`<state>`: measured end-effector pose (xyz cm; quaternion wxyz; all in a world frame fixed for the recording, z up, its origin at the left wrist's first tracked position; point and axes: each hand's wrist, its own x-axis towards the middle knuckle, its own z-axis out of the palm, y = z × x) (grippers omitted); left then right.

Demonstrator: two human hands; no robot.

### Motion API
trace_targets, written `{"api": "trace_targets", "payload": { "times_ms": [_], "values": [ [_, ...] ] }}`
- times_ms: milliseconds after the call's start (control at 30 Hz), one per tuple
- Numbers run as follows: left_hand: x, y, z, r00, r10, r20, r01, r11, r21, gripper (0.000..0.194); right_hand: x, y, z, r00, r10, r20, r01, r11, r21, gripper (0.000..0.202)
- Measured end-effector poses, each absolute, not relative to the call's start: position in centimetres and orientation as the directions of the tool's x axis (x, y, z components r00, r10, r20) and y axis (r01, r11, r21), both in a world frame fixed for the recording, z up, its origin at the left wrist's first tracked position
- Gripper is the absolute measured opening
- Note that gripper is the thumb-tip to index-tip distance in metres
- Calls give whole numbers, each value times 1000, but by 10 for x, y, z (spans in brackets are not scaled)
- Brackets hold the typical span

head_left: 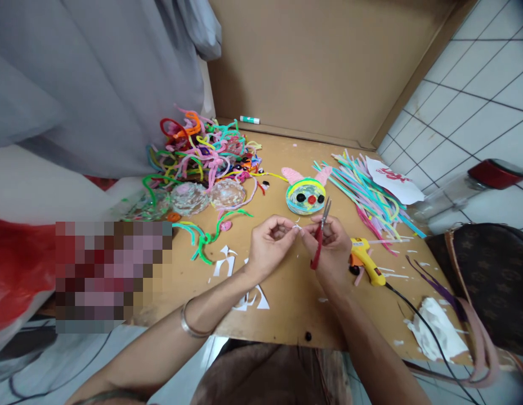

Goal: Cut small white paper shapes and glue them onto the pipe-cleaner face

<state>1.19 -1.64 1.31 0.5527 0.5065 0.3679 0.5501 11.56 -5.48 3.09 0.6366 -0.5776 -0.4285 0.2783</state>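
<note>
My left hand (269, 244) pinches a tiny white paper piece (296, 226) over the middle of the table, its fingertips meeting those of my right hand (332, 247). Red-handled scissors (319, 242) rest in my right hand, blades pointing up and away; its thumb and finger also reach the white piece. Just beyond my hands sits a round clear craft (305, 203) with pink pipe-cleaner ears, a yellow and green band, black button eyes and a red nose. White paper scraps (259, 297) lie under and beside my left forearm.
A pile of coloured pipe cleaners (214, 152) and clear round shapes (227, 194) covers the back left. At right are loose pipe cleaners (366, 188), a yellow glue gun (366, 261) with a black cord, crumpled tissue (439, 332) and a brown bag (489, 281). A glue stick (250, 120) lies behind.
</note>
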Motion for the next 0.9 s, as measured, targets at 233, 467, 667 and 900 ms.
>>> {"api": "trace_targets", "payload": {
  "times_ms": [233,467,667,900],
  "values": [
    [12,-16,12,146,979,139,-231,-103,967,20,113,-56,31,474,850,228,131,188,-973,34],
    [6,-17,8,135,906,401,-26,-401,916,9,112,-56,31,498,835,235,124,200,-972,35],
    [4,-18,8,180,849,497,-5,-505,863,8,114,-56,31,500,837,221,104,195,-975,34],
    [4,-16,9,156,880,449,-29,-450,893,8,114,-56,31,496,838,226,99,204,-974,33]
  ]
}}
